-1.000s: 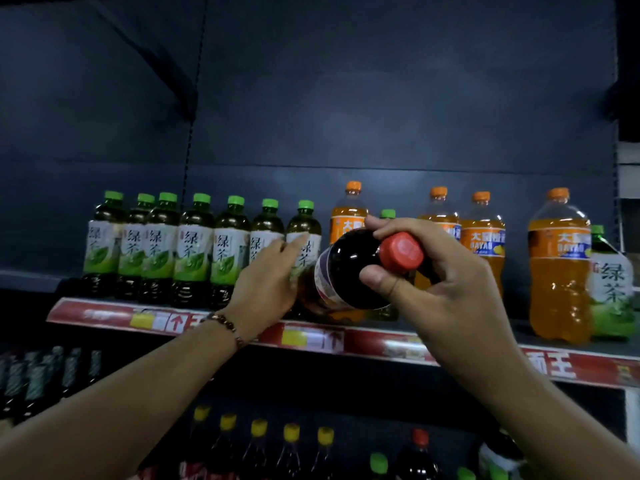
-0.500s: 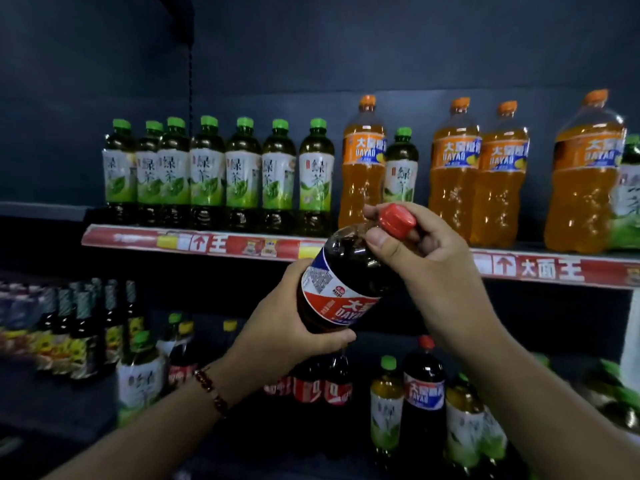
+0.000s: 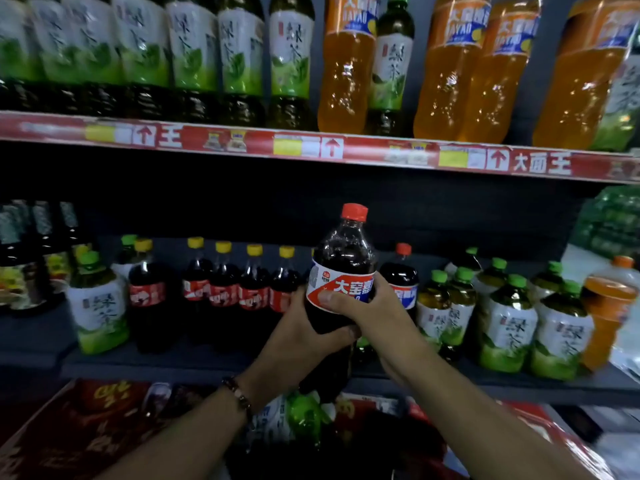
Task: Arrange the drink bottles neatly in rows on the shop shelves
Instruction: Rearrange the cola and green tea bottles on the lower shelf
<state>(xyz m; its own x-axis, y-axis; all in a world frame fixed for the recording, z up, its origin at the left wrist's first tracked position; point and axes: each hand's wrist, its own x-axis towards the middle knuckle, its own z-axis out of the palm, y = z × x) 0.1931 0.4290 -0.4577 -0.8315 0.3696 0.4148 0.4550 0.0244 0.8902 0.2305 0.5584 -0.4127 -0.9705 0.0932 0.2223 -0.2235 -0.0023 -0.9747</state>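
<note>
In front of the lower shelf (image 3: 207,365), both forearms reached up and inward. The left hand (image 3: 298,344) cupped the dark cola bottle (image 3: 341,271) from below-left, fingers curled round its body; the right hand (image 3: 370,310) gripped its label, thumb across the front. The bottle stood upright, red cap topmost, before the shelved colas.

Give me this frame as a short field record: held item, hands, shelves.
held item: dark cola bottle, red cap, upright, in front of the middle shelf
left hand: grip round the bottle's lower body
right hand: grip at the label, thumb across it
upper shelf: green tea bottles left, orange soda bottles right, one green tea between them
middle shelf: yellow-capped cola bottles left, a red-capped cola bottle behind the held one
</note>
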